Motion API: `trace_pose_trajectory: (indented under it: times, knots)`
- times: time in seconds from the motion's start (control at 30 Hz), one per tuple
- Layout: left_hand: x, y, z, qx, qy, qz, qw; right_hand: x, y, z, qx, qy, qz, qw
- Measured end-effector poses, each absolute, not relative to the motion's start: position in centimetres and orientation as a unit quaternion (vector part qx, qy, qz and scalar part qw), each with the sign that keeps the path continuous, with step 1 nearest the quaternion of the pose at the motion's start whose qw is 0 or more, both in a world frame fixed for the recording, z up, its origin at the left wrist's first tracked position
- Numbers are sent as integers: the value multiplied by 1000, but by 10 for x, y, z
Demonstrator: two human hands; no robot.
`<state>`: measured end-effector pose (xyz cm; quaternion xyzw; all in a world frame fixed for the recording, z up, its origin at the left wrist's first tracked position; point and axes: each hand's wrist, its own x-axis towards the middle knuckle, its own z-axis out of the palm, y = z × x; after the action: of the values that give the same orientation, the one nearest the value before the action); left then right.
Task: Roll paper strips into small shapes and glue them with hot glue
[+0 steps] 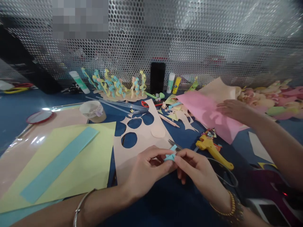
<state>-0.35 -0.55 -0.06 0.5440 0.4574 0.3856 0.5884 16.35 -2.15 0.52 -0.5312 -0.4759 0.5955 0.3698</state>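
A small folded piece of light blue paper [170,156] is pinched between both hands at the lower centre. My left hand [148,165] holds its left side between thumb and fingers. From the right, my right hand [197,171] grips the same piece with thumb and index finger. Beneath and behind them lies a pale pink sheet [125,157] with round holes cut in it. A loose pale disc [158,131] rests on that sheet. Scissors [175,144] lie just behind the fingers, partly hidden.
Yellow paper [99,151] bearing a blue strip [59,165] lies left. A yellow glue gun [214,153] sits right of the hands. Another person's hand [234,110] touches pink paper [208,108]. Curled paper decorations [113,85], a cup [93,112] and a phone [157,77] stand behind.
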Motion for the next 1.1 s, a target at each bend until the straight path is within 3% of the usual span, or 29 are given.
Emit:
trace_pose_trajectory:
  times: [0.97, 1.1]
  knots:
    - [3, -3, 0, 518, 447, 389, 617, 168, -24, -11, -519, -510, 573, 377]
    - [-2, -3, 4, 512, 456, 475, 551, 166, -25, -14, -521, -492, 545, 434]
